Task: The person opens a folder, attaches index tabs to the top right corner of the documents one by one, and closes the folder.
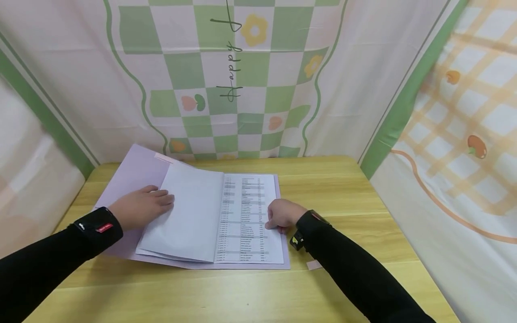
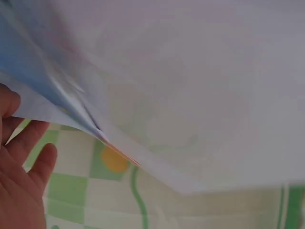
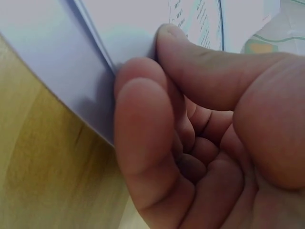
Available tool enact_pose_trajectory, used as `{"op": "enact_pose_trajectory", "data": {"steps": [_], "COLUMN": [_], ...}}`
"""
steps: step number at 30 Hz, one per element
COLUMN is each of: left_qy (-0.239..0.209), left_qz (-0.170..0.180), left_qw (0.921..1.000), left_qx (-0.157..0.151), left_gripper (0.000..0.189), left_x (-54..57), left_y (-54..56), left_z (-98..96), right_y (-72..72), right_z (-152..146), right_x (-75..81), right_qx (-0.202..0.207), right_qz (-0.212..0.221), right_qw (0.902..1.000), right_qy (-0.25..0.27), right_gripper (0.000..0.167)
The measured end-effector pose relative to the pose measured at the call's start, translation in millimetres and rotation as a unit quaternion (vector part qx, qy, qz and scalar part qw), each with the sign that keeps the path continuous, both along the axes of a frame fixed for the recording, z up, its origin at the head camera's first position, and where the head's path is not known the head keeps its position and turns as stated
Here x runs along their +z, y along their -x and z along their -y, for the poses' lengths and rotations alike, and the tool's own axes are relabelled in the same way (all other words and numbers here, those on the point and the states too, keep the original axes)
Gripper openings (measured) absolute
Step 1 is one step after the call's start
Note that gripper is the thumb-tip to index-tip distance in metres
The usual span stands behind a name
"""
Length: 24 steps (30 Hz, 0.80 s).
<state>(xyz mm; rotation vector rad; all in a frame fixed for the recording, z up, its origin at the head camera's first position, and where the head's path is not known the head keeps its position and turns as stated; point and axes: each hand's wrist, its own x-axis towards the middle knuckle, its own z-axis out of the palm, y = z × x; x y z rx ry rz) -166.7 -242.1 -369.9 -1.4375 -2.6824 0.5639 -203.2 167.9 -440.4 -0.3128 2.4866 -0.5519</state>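
A pale purple folder [image 1: 121,188] lies spread on the wooden table with white sheets inside. Its right-hand page [image 1: 252,217] carries a printed list in columns, some rows shaded grey. The left-hand sheets [image 1: 190,211] look blank from above and lift a little at their lower corner. My left hand [image 1: 141,208] rests at the outer edge of those sheets, fingers extended over the margin. At the right margin of the printed page, my right hand [image 1: 284,214] pinches the page edge between thumb [image 3: 174,40] and curled fingers; the folder's cover sticks out beneath.
The wooden table [image 1: 161,296] ends at a patterned cloth backdrop [image 1: 254,89] behind the folder. More cloth hangs at both sides. A small pale pink strip [image 1: 314,264] lies beside my right forearm. Black bands [image 1: 98,226] circle both wrists.
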Motion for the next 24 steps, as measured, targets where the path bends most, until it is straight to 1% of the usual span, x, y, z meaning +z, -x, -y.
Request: {"op": "enact_pose_trajectory", "data": {"steps": [4,6,8,10,11,12,15,17,18,19,20,22,24], "left_qy": [0.004,0.009,0.012,0.015,0.014,0.014,0.011,0.004,-0.002,-0.012,-0.020,-0.038,-0.058], "left_qz": [-0.018,-0.026,-0.027,-0.024,-0.019,-0.013,-0.012,-0.020,-0.022,-0.023,-0.019,-0.006,0.013], "left_qw": [0.9998,0.9995,0.9995,0.9996,0.9995,0.9989,0.9926,0.9866,0.9849,0.9843,0.9849,0.9886,0.9924], "left_qx": [-0.008,-0.012,-0.010,0.003,0.020,0.044,0.121,0.162,0.172,0.175,0.171,0.146,0.108], "left_gripper": [0.032,0.028,0.024,0.021,0.019,0.018,0.013,0.016,0.019,0.023,0.026,0.030,0.028], "left_x": [-3.2,-4.9,-6.6,-8.2,-9.5,-10.6,-12.2,-12.2,-12.3,-12.7,-13.9,-17.8,-24.3], "left_y": [3.0,4.0,4.3,3.9,3.3,1.9,-7.6,-18.2,-24.6,-31.2,-37.7,-50.4,-62.2], "left_z": [13.4,16.3,16.9,15.6,13.2,9.8,-8.5,-27.6,-38.1,-49.6,-61.1,-85.6,-108.3], "right_y": [0.1,0.5,0.7,0.8,0.9,0.9,0.5,0.5,0.6,0.7,0.7,1.1,1.1], "right_z": [0,0,0,0,0,0,0,0,0,1,1,1,0], "right_x": [-1.0,-2.1,-2.2,-2.3,-2.2,-1.9,-1.8,-1.1,-0.8,-0.5,-0.1,0.5,0.4], "right_qx": [-0.001,-0.002,-0.002,-0.002,0.000,0.002,0.010,0.012,0.011,0.010,0.010,0.007,0.007], "right_qz": [0.002,0.002,0.002,0.002,0.001,0.000,-0.004,-0.008,-0.009,-0.009,-0.010,-0.010,-0.011], "right_qw": [1.0000,1.0000,1.0000,1.0000,1.0000,1.0000,0.9999,0.9999,0.9999,0.9999,0.9999,0.9999,0.9999], "right_qy": [-0.001,0.000,0.000,-0.001,-0.001,-0.001,-0.001,-0.002,-0.001,-0.001,-0.001,-0.002,-0.003], "right_gripper": [0.023,0.022,0.023,0.023,0.023,0.023,0.024,0.024,0.024,0.024,0.024,0.024,0.024]}}
